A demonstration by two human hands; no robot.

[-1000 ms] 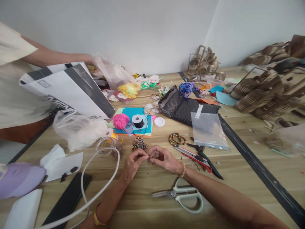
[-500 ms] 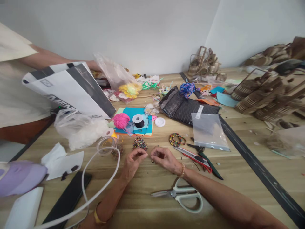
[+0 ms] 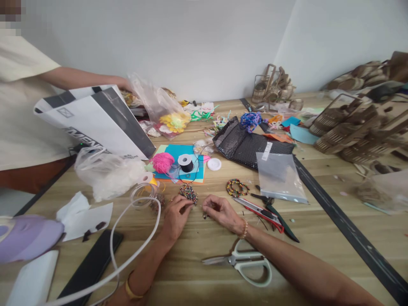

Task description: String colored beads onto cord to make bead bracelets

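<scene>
A pile of small multicoloured beads [image 3: 188,193] lies on the wooden table. At its near edge is my left hand [image 3: 177,214], its fingers pinched together; what is between them is too small to make out. My right hand [image 3: 219,211] is a little to the right, fingertips closed in a pinch as well. Tiny dark beads [image 3: 205,216] show just below its fingertips. Beyond my right hand rests a coiled string of colourful beads [image 3: 237,187]. A spool of black cord [image 3: 185,163] stands behind the pile, with a loose strand curling from it.
Scissors [image 3: 242,261] lie near my right forearm, and a red utility knife [image 3: 259,212] is right of my hand. A white cable [image 3: 137,250] loops at the left. Pink yarn [image 3: 162,162] sits on coloured paper. A co-worker's arm [image 3: 86,78] reaches behind a paper bag [image 3: 95,121].
My left hand has drawn back slightly to the left and turned more palm-down, widening the gap between the hands. My right hand has hardly moved. The co-worker has shifted slightly to the right.
</scene>
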